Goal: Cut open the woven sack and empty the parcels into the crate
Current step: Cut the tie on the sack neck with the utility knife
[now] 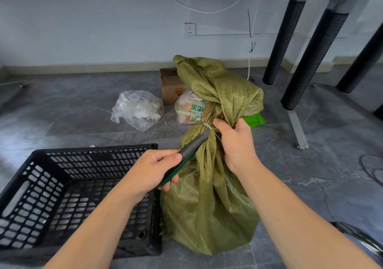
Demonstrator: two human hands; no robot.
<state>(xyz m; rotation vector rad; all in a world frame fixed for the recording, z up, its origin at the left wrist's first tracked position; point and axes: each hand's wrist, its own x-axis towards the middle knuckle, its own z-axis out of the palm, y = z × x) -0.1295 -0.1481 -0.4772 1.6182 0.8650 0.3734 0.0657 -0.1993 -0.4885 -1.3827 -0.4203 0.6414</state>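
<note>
An olive-green woven sack (209,206) stands upright on the grey floor, its neck cinched by a white tie (208,126). My right hand (236,142) grips the bunched neck just beside the tie. My left hand (154,170) holds a green and grey utility knife (189,152), whose tip rests against the sack at the tie. A black perforated plastic crate (62,188) sits on the floor directly left of the sack and looks empty. The parcels inside the sack are hidden.
Behind the sack lie a clear plastic bag (137,109), a printed plastic bag (190,111), a cardboard box (170,84) and a bright green bag (256,120). Black table legs (310,61) stand at the right. A wall socket (189,29) is on the back wall.
</note>
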